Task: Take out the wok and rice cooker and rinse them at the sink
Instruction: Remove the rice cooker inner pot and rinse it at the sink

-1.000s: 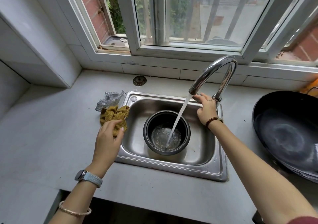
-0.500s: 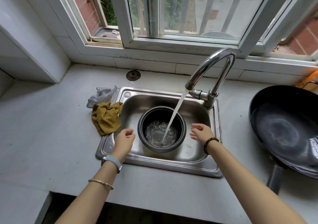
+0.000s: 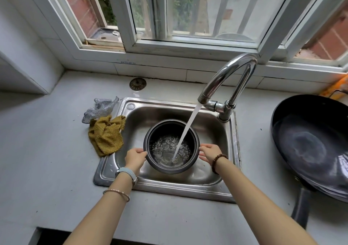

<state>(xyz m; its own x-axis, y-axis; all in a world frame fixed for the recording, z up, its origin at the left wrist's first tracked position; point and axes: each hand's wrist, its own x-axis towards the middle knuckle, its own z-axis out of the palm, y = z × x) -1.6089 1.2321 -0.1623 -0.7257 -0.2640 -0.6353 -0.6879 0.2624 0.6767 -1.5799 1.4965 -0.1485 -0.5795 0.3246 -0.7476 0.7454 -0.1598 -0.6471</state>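
Tap water [image 3: 186, 131] pours into the rice cooker pot [image 3: 165, 130], upright at the centre of the sink [image 3: 178, 192]. The left hand [image 3: 135, 158] curls against its rim at 9 o'clock; the right hand [image 3: 210, 153] lays straight fingers there at 3 o'clock. The wok [image 3: 310, 145] sits out on the counter [image 3: 56, 160] at 3 o'clock, apparently awaiting its rinse: roughly halfway.
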